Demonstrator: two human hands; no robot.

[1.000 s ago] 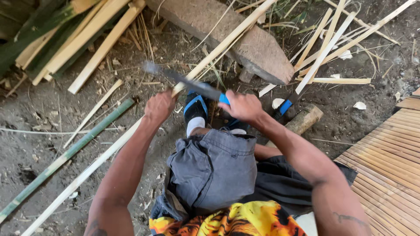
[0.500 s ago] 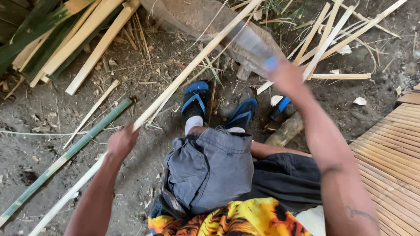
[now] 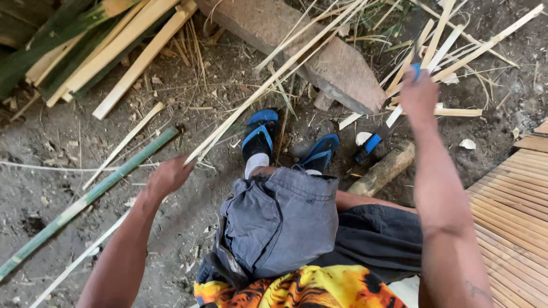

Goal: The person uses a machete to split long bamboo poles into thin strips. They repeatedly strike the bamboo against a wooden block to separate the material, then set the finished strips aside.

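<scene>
My left hand [image 3: 168,175] is closed around the near end of a long pale bamboo strip [image 3: 274,80], which slants up and to the right over the ground. My right hand [image 3: 419,94] is raised far to the right, fist closed on a blue-handled knife [image 3: 415,69]. Only the blue end of the knife shows above my fingers; the blade is hidden. My knees in grey shorts [image 3: 279,219] and my feet in blue sandals [image 3: 260,134] lie between the two hands.
A flat stone slab [image 3: 325,57] lies ahead, with a short log [image 3: 383,168] and a second blue-handled tool [image 3: 368,148] beside my right foot. A green bamboo pole [image 3: 85,199] crosses the dirt at left. Split slats [image 3: 120,45] are piled upper left. A woven bamboo mat [image 3: 508,217] lies at right.
My right hand swung up and to the right with the knife, away from my left hand. My left hand dropped down and to the left, still gripping the strip.
</scene>
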